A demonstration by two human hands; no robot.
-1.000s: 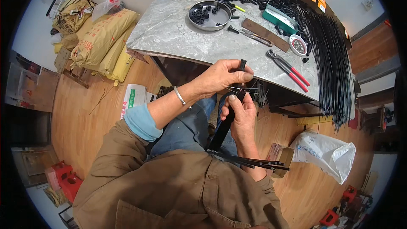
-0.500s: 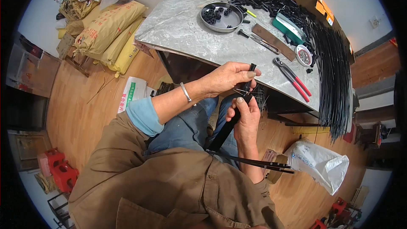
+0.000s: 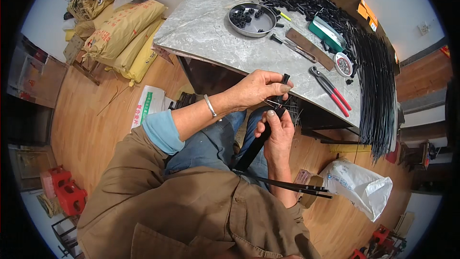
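My left hand [image 3: 256, 88] is closed in a pinch on a short black plastic fitting [image 3: 286, 78], which points up past the thumb. Just below it, my right hand [image 3: 279, 136] grips the upper end of a long black shaft-like piece [image 3: 253, 152] that slants down to my lap. Thin metal wires [image 3: 273, 102] show between the two hands; how they join the black parts is too small to tell. Dark flat strips [image 3: 292, 186] with small light dots run from the lower end of the black piece across my right forearm.
The grey table [image 3: 206, 29] ahead bears a round metal tray [image 3: 249, 33] of black fittings, red-handled pincers [image 3: 330, 91], a brown strip [image 3: 306, 45], a green box [image 3: 327, 33] and a small white dish [image 3: 343, 64]. Long black rods [image 3: 376, 96] overhang its right edge. A white bag [image 3: 357, 187] lies right.
Both hands keep their grip and stay almost in place. The thin metal wires between them look slightly less spread out. The view has shifted very little.
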